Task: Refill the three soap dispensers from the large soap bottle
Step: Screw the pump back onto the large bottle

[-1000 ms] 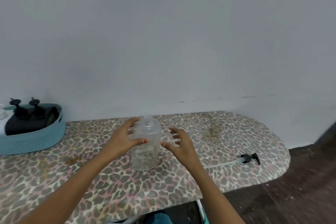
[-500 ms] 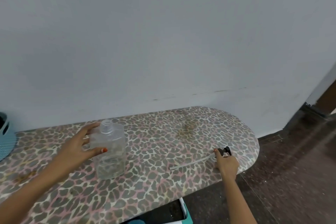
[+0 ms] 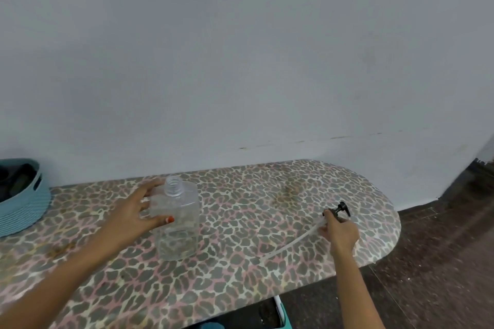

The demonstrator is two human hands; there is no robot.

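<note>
Steadying the uncapped dispenser (image 3: 177, 224) upright, the left hand (image 3: 136, 215) grips its shoulder while the right hand (image 3: 338, 231) pinches the pump (image 3: 339, 209), likely to refit it.

The teal ribbed basket (image 3: 24, 211) is cut off by the left edge; the dark items (image 3: 14, 181) inside it are too indistinct to identify. The fingers of the left hand (image 3: 131, 219) pass behind the clear square plastic bottle (image 3: 179, 230) and show only blurred through its wall; its fill level cannot be read. The right hand (image 3: 340, 232) grips the black pump (image 3: 342, 207), hiding its collar and the top of the translucent dip tube (image 3: 291, 243). A teal object (image 3: 284, 316) is cut off at the bottom edge.
</note>
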